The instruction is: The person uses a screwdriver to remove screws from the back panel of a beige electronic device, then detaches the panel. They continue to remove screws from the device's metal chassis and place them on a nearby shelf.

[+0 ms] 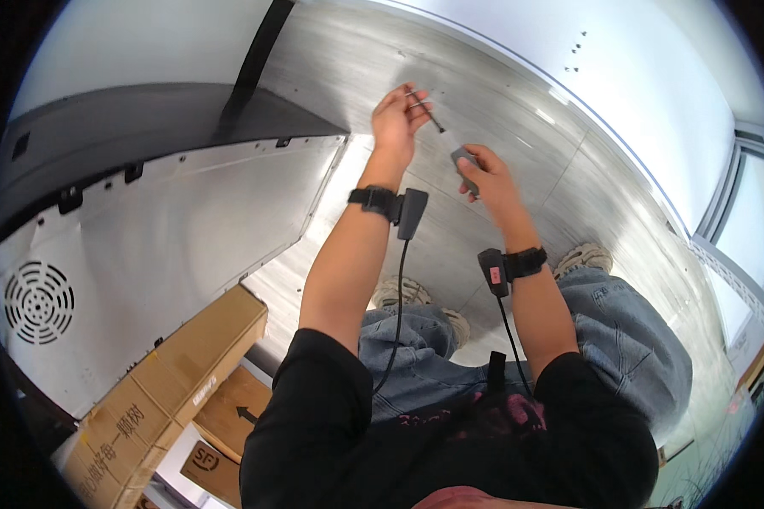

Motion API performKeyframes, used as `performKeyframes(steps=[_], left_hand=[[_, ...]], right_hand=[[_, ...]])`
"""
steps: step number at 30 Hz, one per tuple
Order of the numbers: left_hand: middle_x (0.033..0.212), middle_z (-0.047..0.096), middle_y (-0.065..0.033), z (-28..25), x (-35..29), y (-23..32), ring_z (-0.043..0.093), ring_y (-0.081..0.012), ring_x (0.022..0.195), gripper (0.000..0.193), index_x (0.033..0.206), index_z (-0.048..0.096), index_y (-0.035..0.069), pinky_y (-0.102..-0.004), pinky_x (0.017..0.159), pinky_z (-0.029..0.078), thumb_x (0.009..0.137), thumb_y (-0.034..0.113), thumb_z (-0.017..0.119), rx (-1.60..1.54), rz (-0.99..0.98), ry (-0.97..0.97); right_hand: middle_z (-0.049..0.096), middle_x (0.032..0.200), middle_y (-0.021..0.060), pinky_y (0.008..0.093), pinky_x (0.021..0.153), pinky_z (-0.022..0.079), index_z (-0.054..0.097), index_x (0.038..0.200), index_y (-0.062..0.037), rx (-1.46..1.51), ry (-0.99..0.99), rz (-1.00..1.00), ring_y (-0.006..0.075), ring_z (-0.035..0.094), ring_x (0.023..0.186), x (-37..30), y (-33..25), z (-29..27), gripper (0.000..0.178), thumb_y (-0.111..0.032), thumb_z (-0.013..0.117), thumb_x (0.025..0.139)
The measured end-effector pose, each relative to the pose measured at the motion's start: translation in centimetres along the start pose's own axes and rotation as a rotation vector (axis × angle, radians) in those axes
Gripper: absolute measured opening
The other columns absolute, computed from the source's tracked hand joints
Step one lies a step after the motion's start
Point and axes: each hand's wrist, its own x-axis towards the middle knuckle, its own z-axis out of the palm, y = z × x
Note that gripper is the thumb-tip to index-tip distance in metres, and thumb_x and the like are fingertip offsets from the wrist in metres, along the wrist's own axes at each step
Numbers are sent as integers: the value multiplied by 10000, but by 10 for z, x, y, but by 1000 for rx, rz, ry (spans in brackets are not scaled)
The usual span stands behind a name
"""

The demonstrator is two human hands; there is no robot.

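A screwdriver with a grey handle and a thin dark shaft is held slantwise between my two hands. My right hand is closed around the grey handle, its thumb lying along it. At the upper left end, the fingers of my left hand pinch the shaft near its tip. A pale collar shows between the handle and the shaft. The very tip is partly covered by my left fingers. Both hands are up over the grey floor, in front of my body.
At left stands a large metal cabinet panel with a round vent and black clips on its edge. Cardboard boxes lie below it. Cables run from both wrist devices. A white board borders the upper right.
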Motion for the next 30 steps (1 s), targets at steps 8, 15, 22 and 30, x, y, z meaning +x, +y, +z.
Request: performKeyframes(steps=[8,15,22,30], left_hand=[[922,632,-60,-104,-46,18,586,-136,739,233,1129,549,77,-268,620,503,976,179,406,-163,141,308],[908,634,-49,-119,-58,28,573,-118,716,228,1141,546,74,-243,606,490,968,176,438,-129,200,318],[891,634,-47,-121,-54,31,566,-113,704,205,1108,563,72,-234,598,480,957,177,472,-108,199,324],[881,628,-50,-121,-50,27,551,-118,691,189,1081,570,67,-245,600,469,951,175,485,-111,212,339]], right_hand=[[579,873,40,254,557,449,533,1158,-43,71,-263,119,103,555,639,4,25,72,350,-233,600,871],[644,918,82,252,529,476,529,1162,-27,214,-287,160,105,560,570,-13,21,90,362,-257,584,888],[660,905,85,234,496,440,541,1144,-38,239,-277,158,88,533,531,-14,24,97,324,-260,556,907],[660,901,107,230,471,403,544,1107,-42,376,-315,230,90,489,500,-12,27,96,292,-269,512,925]])
